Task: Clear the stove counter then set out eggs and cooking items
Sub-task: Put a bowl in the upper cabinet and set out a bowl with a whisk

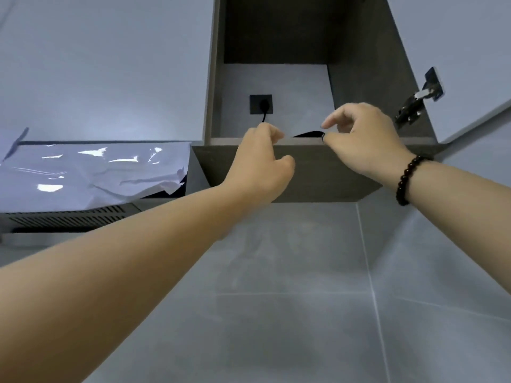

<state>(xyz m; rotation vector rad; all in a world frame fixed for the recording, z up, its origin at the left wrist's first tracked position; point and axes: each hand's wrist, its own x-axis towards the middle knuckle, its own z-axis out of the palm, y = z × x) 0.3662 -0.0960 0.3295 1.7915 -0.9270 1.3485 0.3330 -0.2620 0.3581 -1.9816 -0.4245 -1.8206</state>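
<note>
Grey wall tiles (290, 286) fill the lower half of the frame, seen from below. At the left edge sits a range hood (69, 217) with a slotted vent, its upper panel covered in wrinkled protective film (91, 172).

At upper centre, an open wall cabinet (309, 172) shows a dark interior. On its back wall, left of centre, is a black socket (261, 104) with a plug and cord running down.

The left hand (261, 161) reaches up to the cabinet's front lower edge, just below the cord. Its fingers are curled narrow; whether they pinch anything cannot be told.

Between the hands, a thin black item (309, 134) shows just above the cabinet's edge; what it is cannot be told.

The right hand (362, 139) hovers at the same edge, fingers loosely bent, thumb and forefinger apart, touching the black item's right end. A dark bead bracelet (406, 181) circles that wrist.

At upper right, a metal hinge (414, 106) joins the open cabinet door (470, 51).

Eggs and cooking items are out of view.
</note>
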